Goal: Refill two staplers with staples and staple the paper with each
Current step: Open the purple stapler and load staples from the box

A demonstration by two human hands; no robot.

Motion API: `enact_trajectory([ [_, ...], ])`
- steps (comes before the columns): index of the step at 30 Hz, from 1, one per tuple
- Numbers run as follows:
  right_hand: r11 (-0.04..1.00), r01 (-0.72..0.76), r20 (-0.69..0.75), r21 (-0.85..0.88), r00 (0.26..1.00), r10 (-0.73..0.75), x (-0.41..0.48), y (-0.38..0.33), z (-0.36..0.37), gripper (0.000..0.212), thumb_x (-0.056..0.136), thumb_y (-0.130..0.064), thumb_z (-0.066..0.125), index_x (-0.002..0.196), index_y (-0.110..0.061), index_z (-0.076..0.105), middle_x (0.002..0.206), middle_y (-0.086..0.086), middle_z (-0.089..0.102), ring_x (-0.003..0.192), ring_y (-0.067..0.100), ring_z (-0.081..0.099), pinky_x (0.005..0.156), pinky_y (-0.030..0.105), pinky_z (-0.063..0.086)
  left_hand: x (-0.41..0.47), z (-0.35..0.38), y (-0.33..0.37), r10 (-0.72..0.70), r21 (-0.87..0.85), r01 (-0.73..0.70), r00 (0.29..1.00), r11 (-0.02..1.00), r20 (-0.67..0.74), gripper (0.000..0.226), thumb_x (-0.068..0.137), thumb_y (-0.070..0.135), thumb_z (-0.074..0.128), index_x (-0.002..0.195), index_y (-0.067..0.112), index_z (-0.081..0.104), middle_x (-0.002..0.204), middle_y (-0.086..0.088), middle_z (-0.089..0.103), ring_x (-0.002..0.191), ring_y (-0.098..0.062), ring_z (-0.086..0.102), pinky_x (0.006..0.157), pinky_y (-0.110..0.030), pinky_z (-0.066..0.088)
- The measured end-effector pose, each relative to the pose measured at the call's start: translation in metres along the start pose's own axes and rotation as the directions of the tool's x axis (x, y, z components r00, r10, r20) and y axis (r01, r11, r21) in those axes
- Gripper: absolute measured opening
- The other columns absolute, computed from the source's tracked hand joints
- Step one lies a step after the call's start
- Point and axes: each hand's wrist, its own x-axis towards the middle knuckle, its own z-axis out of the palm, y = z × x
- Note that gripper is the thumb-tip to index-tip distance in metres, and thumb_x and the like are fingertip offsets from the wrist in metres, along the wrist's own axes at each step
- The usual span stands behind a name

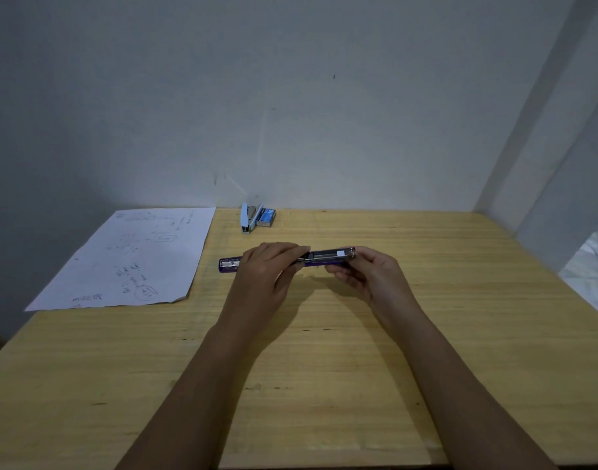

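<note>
Purple stapler [326, 256] is folded open into one long line, held just above the table [426, 300], approx. mid-width and nearer the back edge than the front. Left hand [268, 269] grips its middle w/ fingers curled over the top; the purple end w/ the metal plate sticks out past it to the left. Right hand [368, 274] pinches the other end, the metal staple channel, fingers curled underneath. Blue stapler [249, 218] lies at the back edge, touching the staple box [267, 217] on its right. Paper [128, 259] w/ handwriting lies flat in the back-left corner, well apart from both hands.
</note>
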Motion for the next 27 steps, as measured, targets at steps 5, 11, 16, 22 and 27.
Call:
enact_trajectory([
  [5,0.997,0.038,-0.206,0.063,0.978,-0.025,0.005,-0.001,-0.01,0.017,0.091,0.003,0.046,0.089,0.007,0.063,0.062,0.008,0.07,0.054,0.013,0.068,0.063,0.02,0.057,0.0,-0.001,0.004,-0.054,0.001,0.054,0.999,0.999,-0.006,0.047,0.087,0.039,0.053,0.128,0.017,0.057,0.124,-0.001,0.062,0.117,-0.01,0.047,0.096,-0.032,0.036],
  [11,0.979,0.09,-0.385,0.185,0.923,-0.012,0.008,-0.008,-0.02,0.023,0.087,0.005,0.048,0.07,-0.001,0.062,0.062,0.008,0.063,0.056,0.013,0.059,0.055,0.014,0.054,0.004,-0.013,0.003,-0.483,-0.425,0.46,0.874,0.78,0.059,0.051,0.083,0.024,0.069,0.131,0.022,0.051,0.129,0.007,0.051,0.111,-0.002,0.051,0.088,-0.012,0.045],
  [16,0.969,0.037,-0.363,0.244,0.93,0.056,0.006,-0.007,-0.016,0.027,0.09,0.003,0.045,0.068,-0.004,0.059,0.067,0.009,0.057,0.047,0.008,0.054,0.049,0.014,0.045,0.007,-0.018,0.007,-0.537,-0.688,0.489,0.826,0.536,0.169,0.032,0.082,0.01,0.068,0.114,0.014,0.062,0.104,0.006,0.069,0.102,-0.011,0.065,0.086,-0.025,0.055],
  [22,0.912,-0.011,-0.307,0.41,0.94,0.149,0.004,-0.007,-0.015,0.021,0.091,0.004,0.045,0.075,0.002,0.058,0.064,0.01,0.064,0.043,0.005,0.061,0.046,0.009,0.049,0.007,-0.025,0.004,-0.464,-0.886,0.4,0.847,0.234,0.26,0.039,0.067,0.032,0.078,0.101,0.016,0.069,0.108,-0.009,0.07,0.11,-0.025,0.063,0.093,-0.036,0.053],
  [27,0.931,0.032,-0.334,0.363,0.938,0.097,0.005,-0.007,-0.013,0.021,0.09,0.005,0.047,0.074,0.002,0.06,0.052,0.005,0.066,0.046,0.008,0.063,0.049,0.01,0.052,0.008,-0.026,0.009,-0.477,-0.913,0.347,0.852,0.212,0.213,0.031,0.064,0.033,0.078,0.091,0.02,0.074,0.1,-0.005,0.073,0.103,-0.022,0.066,0.088,-0.03,0.055],
])
